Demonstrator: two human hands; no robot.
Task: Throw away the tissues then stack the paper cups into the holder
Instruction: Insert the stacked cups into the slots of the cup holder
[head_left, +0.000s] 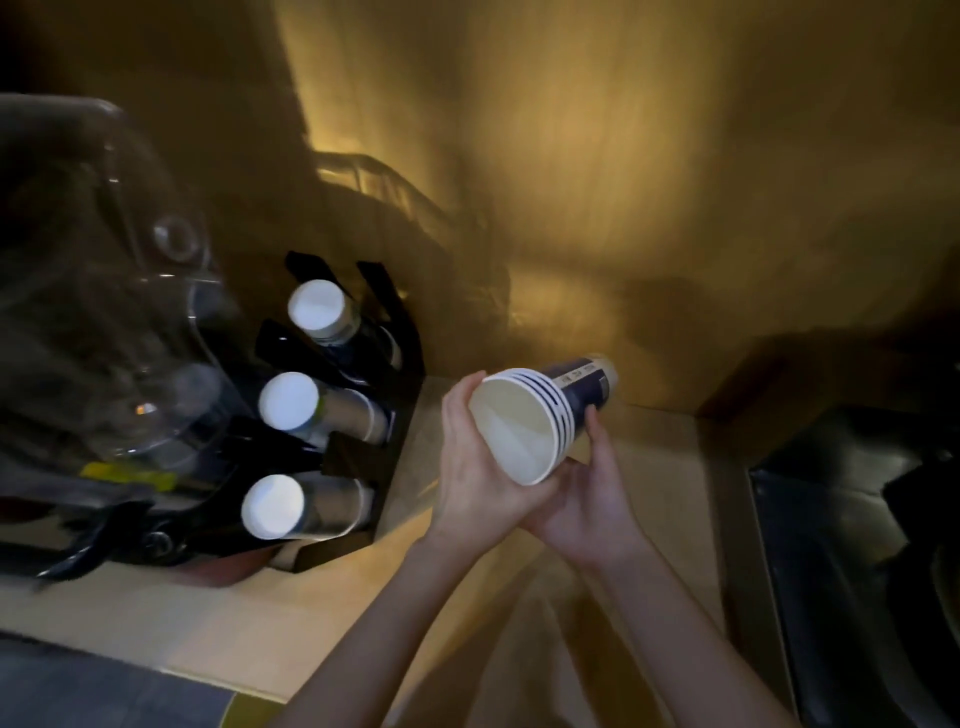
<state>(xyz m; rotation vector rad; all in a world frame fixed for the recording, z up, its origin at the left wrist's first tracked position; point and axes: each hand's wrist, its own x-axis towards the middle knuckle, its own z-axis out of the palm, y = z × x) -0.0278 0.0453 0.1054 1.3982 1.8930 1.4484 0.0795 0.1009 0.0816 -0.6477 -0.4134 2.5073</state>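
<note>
A nested stack of smooth paper cups (540, 415), dark blue outside with cream interiors and thin rolled rims, lay tilted on its side above the pale wooden worktop (218, 623), its open mouth toward the camera. The left hand (480, 478) cupped the rims from the left with fingers curled around them; the right hand (587, 499) supported the stack from below, its fingers pressed against the blue wall. A pale label strip near the stack's base carried print too blurred to read. At the worktop's left, by the back edge, stood a glossy black cup holder (384, 415) with three slanted slots, each holding a cup stack with its white base outward. Beside it sat a clear rounded plastic container (119, 291).
</note>
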